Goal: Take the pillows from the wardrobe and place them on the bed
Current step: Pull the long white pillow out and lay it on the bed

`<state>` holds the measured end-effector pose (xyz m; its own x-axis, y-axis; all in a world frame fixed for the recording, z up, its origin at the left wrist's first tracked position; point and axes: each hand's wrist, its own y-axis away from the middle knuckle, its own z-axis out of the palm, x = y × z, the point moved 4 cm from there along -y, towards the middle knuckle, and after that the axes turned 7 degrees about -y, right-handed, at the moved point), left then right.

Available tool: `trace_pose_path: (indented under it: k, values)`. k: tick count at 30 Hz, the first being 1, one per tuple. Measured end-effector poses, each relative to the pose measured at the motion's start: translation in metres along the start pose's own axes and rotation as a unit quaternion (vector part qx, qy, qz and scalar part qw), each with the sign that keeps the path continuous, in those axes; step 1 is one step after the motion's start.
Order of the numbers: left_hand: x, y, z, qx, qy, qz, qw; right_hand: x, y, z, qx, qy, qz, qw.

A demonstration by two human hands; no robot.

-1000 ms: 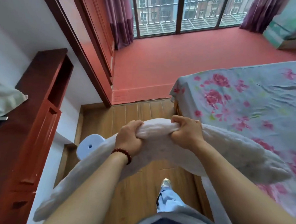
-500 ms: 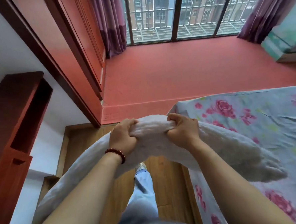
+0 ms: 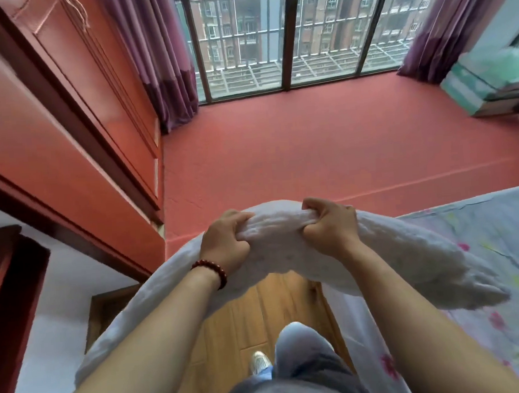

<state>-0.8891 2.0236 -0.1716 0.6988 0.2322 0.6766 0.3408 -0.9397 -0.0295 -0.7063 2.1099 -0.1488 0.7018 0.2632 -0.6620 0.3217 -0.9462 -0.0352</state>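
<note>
A long white pillow (image 3: 402,260) droops over both sides of my grip, held up at chest height. My left hand (image 3: 224,244), with a dark bead bracelet on the wrist, clutches its top edge left of centre. My right hand (image 3: 330,225) clutches the same edge a little to the right. The pillow's right end hangs over the corner of the bed (image 3: 498,242), which has a pale sheet with pink flowers. The red wooden wardrobe (image 3: 74,122) stands along the left wall, its doors shut.
A raised red carpeted platform (image 3: 325,149) stretches ahead to a barred window (image 3: 273,37) with purple curtains. A dark red cabinet (image 3: 6,303) stands at the near left. Wooden floor (image 3: 253,318) and my leg show below. A green box (image 3: 482,82) sits far right.
The view has tilted up and moved forward toward the platform. The pillow has risen with both hands, still gripped the same way. The bed has slid toward the right of the view.
</note>
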Motion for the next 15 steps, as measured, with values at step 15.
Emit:
trace_pose_path:
  k: [15]
  values:
    - [0.034, -0.317, 0.029, -0.063, -0.061, 0.071, 0.994, 0.040, -0.278, -0.015, 0.001, -0.001, 0.067, 0.998]
